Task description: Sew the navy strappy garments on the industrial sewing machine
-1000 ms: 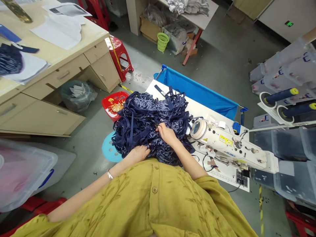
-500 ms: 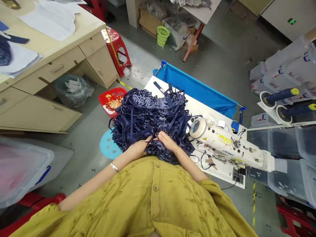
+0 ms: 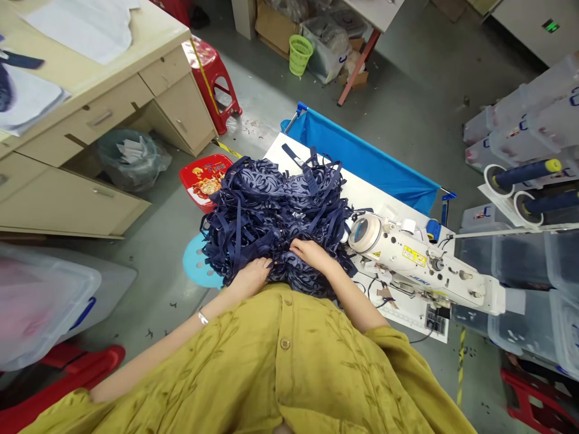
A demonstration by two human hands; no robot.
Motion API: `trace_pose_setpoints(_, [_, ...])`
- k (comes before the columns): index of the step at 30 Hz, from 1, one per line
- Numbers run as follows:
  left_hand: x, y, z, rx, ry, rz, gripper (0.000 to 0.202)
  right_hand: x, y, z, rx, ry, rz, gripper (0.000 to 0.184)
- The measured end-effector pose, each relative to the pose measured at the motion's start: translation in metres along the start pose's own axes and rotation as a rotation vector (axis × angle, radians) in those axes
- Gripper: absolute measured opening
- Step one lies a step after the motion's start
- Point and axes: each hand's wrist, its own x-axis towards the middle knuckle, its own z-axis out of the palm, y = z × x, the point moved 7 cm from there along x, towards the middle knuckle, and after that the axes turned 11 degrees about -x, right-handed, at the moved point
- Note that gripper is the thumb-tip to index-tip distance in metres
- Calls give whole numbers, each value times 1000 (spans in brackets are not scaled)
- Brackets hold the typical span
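A heap of navy bras (image 3: pixel 253 211) with patterned cups and dangling straps lies against the front of my body. At its near left edge, my left hand (image 3: pixel 252 277) is closed on the fabric of a bra, its fingertips pressed into the cloth. My right hand (image 3: pixel 312 254) is a little farther right and pinches a bra near the middle of the heap. Folds and straps partly hide the fingertips of both hands. Just right of the heap stands a white sewing machine (image 3: pixel 407 259) on a white tabletop (image 3: pixel 362 199).
Behind the table hangs a blue cloth bin (image 3: pixel 362 157). A red patterned stool top (image 3: pixel 203 178) and a light blue round seat (image 3: pixel 196 265) adjoin the heap's left side. Navy thread cones (image 3: pixel 525 175) stand at right, near stacked clear boxes (image 3: pixel 520 271). A beige desk (image 3: pixel 122 102) is at left.
My hands were close together at the heap's near middle. Now they are apart: the left has moved left and slightly down, the right slightly right.
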Motion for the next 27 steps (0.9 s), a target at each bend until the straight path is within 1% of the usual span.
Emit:
trace_pose_setpoints(3, [-1,3,-2,2,0,24,36,9,-8,2,-2,-14,-36,12])
trace_pose_setpoints(7, [1,2,-4,-2,15,30,36,23,-19,4,72,-2,-99,12])
trace_pose_setpoints(8, [1,2,-4,-4,20,31,35,26,-20,2,141,38,-96,15])
trace_pose_setpoints(9, [2,1,-4,-7,24,34,35,29,-18,-2,248,105,-72,20])
trace_pose_setpoints(11, [2,0,-4,-12,30,35,34,32,-8,-14,493,289,15,30])
trace_pose_setpoints(12, [2,-1,-4,-13,33,34,32,32,-3,-18,566,365,57,31])
trace_pose_setpoints(13, [2,-2,-5,-13,35,31,31,32,0,-20,564,401,91,30])
trace_pose_setpoints(14, [1,-3,-6,-11,39,29,29,32,-1,-20,481,388,109,27])
trace_pose_setpoints(15, [1,-4,-7,-9,43,25,28,32,-3,-18,360,341,119,22])
trace_pose_setpoints(17, [1,-7,-12,-1,66,27,29,30,-7,-10,148,209,123,17])
trace_pose_setpoints(18, [2,-7,-16,-1,86,52,32,27,-9,-7,97,154,112,17])
trace_pose_setpoints(20, [7,-6,-24,-9,121,151,41,20,-13,-2,98,75,61,16])
trace_pose_setpoints(22, [13,-4,-30,-24,112,264,47,13,-15,0,142,24,15,14])
trace_pose_setpoints(24, [21,-4,-30,-33,36,324,43,9,-12,0,179,-4,-1,13])
trace_pose_setpoints(26, [25,-2,-27,-33,-42,338,35,8,-6,0,183,-7,10,14])
trace_pose_setpoints(27, [25,-1,-26,-31,-63,332,32,9,-2,0,162,-5,30,14])
